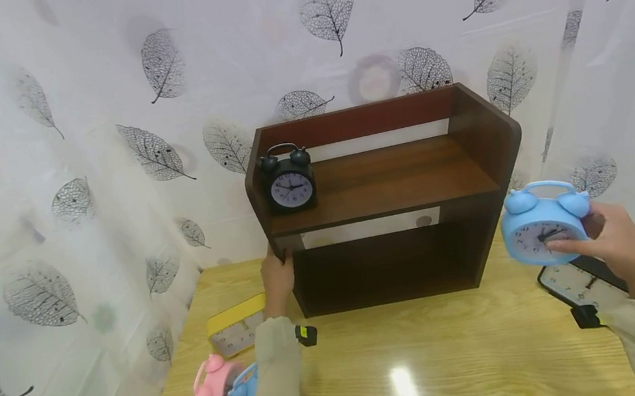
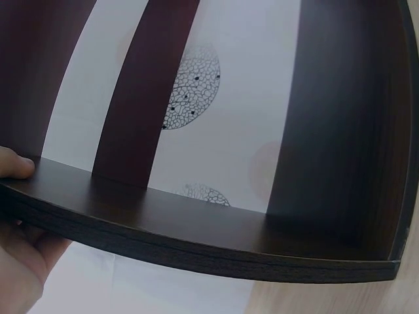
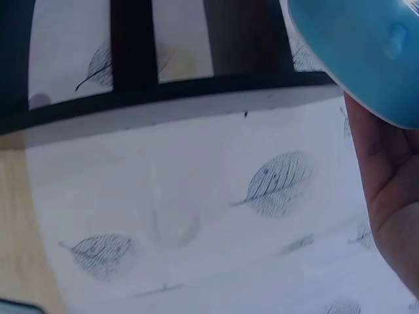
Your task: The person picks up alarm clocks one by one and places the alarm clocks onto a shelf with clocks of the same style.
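Note:
A dark brown two-tier wooden shelf [image 1: 398, 178] stands at the back of the table. My left hand [image 1: 277, 275] grips its left side panel, the thumb [image 2: 16, 167] on the inner face and the other fingers around the outside. In my right hand [image 1: 620, 240] is a light blue twin-bell alarm clock [image 1: 543, 223], held up beside the shelf's right side with its dial facing me. The right wrist view shows only part of the blue clock [image 3: 373, 59] at the upper right. On the upper tier's left end sits a black twin-bell alarm clock [image 1: 291, 185].
Left on the table are a yellow-topped rectangular clock [image 1: 237, 327], a pink alarm clock [image 1: 214, 387] and another blue alarm clock [image 1: 246, 391], partly behind my left sleeve. A black-framed clock [image 1: 578, 285] lies under my right hand. Leaf-patterned sheeting [image 1: 333, 37] hangs behind.

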{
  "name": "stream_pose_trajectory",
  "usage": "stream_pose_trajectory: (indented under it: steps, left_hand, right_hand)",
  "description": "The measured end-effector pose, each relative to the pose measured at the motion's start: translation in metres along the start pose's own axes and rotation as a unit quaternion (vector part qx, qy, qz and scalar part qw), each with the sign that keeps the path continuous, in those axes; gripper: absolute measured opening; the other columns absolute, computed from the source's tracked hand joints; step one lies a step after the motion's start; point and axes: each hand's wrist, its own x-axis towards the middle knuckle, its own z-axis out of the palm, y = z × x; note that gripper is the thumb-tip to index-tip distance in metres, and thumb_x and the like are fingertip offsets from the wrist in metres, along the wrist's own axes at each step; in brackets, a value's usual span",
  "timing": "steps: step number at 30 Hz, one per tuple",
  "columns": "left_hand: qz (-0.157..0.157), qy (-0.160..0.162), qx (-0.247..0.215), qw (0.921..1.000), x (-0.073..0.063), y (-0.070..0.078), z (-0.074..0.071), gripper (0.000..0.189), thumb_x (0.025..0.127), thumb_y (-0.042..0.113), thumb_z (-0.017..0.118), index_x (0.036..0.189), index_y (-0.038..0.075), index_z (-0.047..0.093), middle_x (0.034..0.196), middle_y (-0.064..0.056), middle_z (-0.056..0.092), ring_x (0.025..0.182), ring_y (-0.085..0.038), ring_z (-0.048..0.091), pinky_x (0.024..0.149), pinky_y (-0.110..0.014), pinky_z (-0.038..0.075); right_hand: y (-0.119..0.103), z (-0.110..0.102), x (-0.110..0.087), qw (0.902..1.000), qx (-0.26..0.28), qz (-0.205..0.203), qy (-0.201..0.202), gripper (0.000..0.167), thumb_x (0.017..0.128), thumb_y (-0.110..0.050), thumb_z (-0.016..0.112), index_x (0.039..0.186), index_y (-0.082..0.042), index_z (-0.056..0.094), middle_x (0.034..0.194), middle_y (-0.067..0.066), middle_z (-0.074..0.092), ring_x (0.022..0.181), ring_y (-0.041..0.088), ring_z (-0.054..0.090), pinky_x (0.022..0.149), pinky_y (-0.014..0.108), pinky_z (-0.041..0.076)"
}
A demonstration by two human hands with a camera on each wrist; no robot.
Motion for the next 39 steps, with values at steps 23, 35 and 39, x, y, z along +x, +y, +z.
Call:
stream_pose_trajectory:
  steps: [23,35,39]
  left_hand:
    - [0.006,0.005,0.007,0.9999,-0.001,-0.002,-0.004,0.045,0.095,0.017,0.047,0.136,0.000,0.041,0.118,-0.031,0.060,0.107,-0.045,0.058,0.088,-0.056,0.047]
    - [0.010,0.010,0.011,0.9998,-0.001,0.004,-0.002,0.048,0.094,0.014,0.049,0.138,-0.001,0.039,0.117,-0.032,0.059,0.107,-0.046,0.058,0.088,-0.056,0.046]
    - [0.014,0.011,0.011,0.9998,-0.001,0.005,-0.002,0.047,0.094,0.013,0.049,0.138,0.000,0.040,0.117,-0.031,0.060,0.105,-0.045,0.059,0.086,-0.056,0.047]
  right_hand:
    - [-0.069,0.041,0.102,0.9998,0.016,-0.003,-0.013,0.048,0.078,0.002,0.070,0.120,-0.016,0.054,0.095,-0.021,0.062,0.084,-0.004,0.061,0.073,0.008,0.048]
    - [-0.096,0.071,0.142,0.9993,0.030,-0.004,-0.022,0.055,0.081,-0.012,0.072,0.130,-0.006,0.048,0.099,-0.019,0.059,0.092,0.000,0.058,0.079,0.010,0.045]
    - [-0.100,0.081,0.152,0.9988,0.035,-0.017,-0.031,0.054,0.082,-0.015,0.071,0.130,-0.006,0.049,0.099,-0.017,0.060,0.092,0.003,0.058,0.080,0.012,0.045]
